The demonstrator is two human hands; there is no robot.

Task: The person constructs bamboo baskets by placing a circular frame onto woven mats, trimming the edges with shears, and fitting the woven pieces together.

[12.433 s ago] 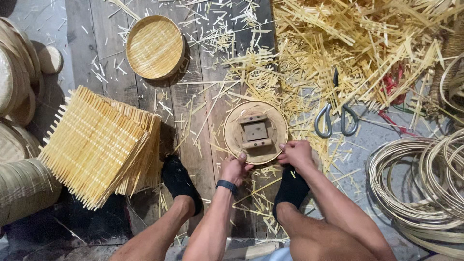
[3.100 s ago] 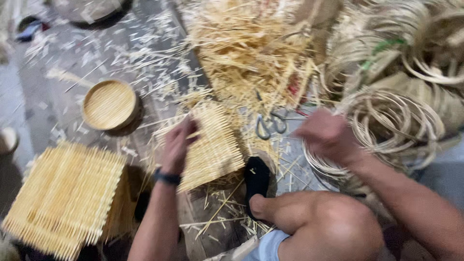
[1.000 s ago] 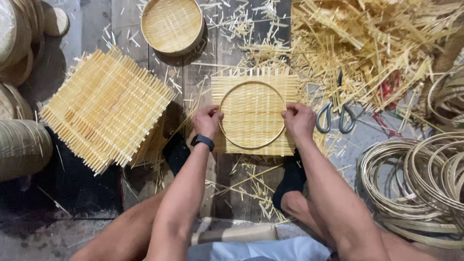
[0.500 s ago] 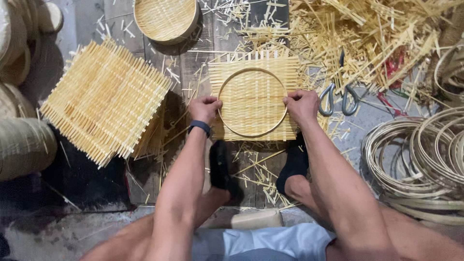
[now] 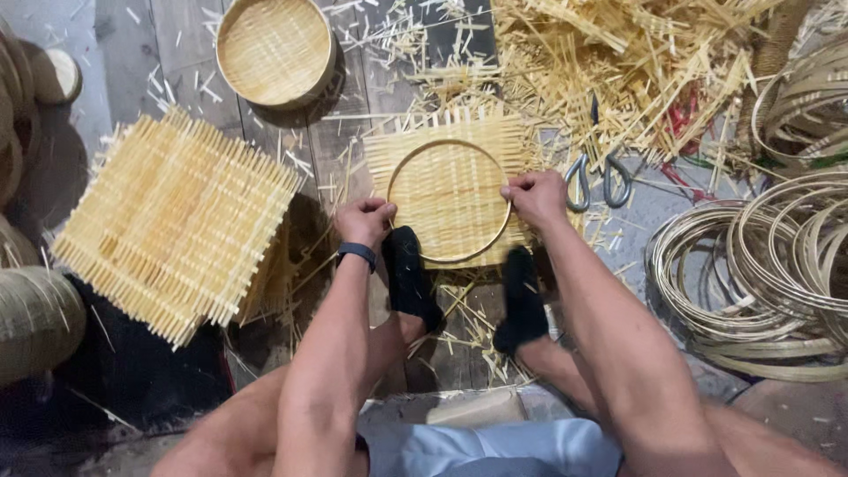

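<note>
Pressing down at both sides, the ring point(image 5: 449, 200) is held on the woven mat point(image 5: 450, 150) by the left hand point(image 5: 364, 221) and right hand point(image 5: 537, 196), each pinched shut on its rim. Compared with half a second ago, both feet point(image 5: 411, 274) are now drawn in to the mat's near edge, pinning it to the floor point(image 5: 344, 132). Scissors point(image 5: 599, 172) lie just right; a mat stack point(image 5: 172, 225) lies left, a finished tray point(image 5: 274, 49) far left. The mat looks steadier for forming.

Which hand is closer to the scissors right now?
Right. The right hand grips the ring's right edge on the woven mat, just left of the scissors. The left hand holds the ring's left edge, across the mat from them.
</note>
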